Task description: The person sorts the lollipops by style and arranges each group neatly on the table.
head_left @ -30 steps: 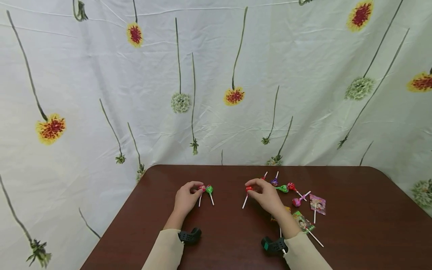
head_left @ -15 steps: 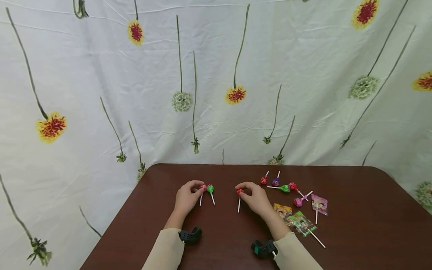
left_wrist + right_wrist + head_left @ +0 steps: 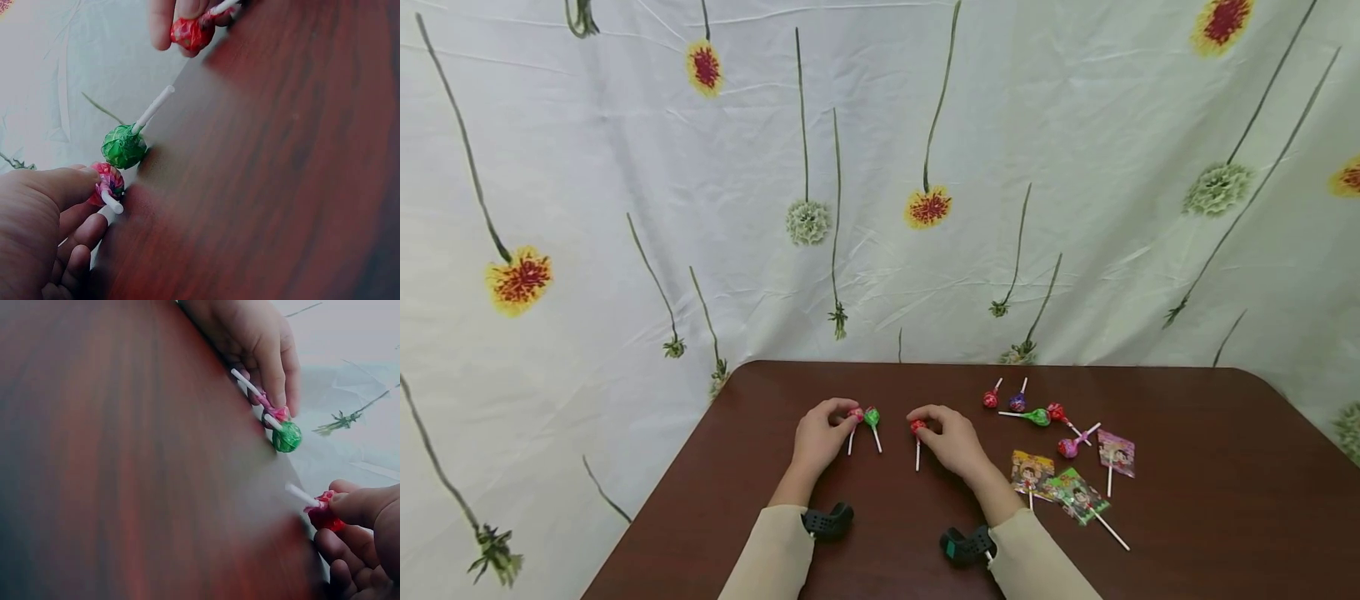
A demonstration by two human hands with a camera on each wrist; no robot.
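Note:
My left hand [image 3: 820, 435] pinches a pink-wrapped lollipop [image 3: 110, 182] by its head between thumb and finger, its white stick toward me. Right beside it lies a green lollipop [image 3: 872, 418], its stick also pointing to my side; no finger is on it. My right hand [image 3: 953, 442] pinches a red lollipop [image 3: 325, 512] by the head, a short way right of the green one. In the left wrist view, that red lollipop's stick slants up and right. Both hands are low over the brown table [image 3: 895, 517].
On the table's right lie several more lollipops: a red one [image 3: 991, 399], a purple one [image 3: 1017, 402], another green one [image 3: 1037, 417] and a pink one [image 3: 1068, 447]. Flat-packed lollipops in yellow [image 3: 1032, 473], green [image 3: 1078, 497] and purple [image 3: 1117, 454] wrappers lie nearer. A flowered cloth [image 3: 880, 167] hangs behind.
My right hand has carried the red lollipop leftward, closer to the green one, and its stick has swung to point straight toward me. The left hand keeps its hold in place.

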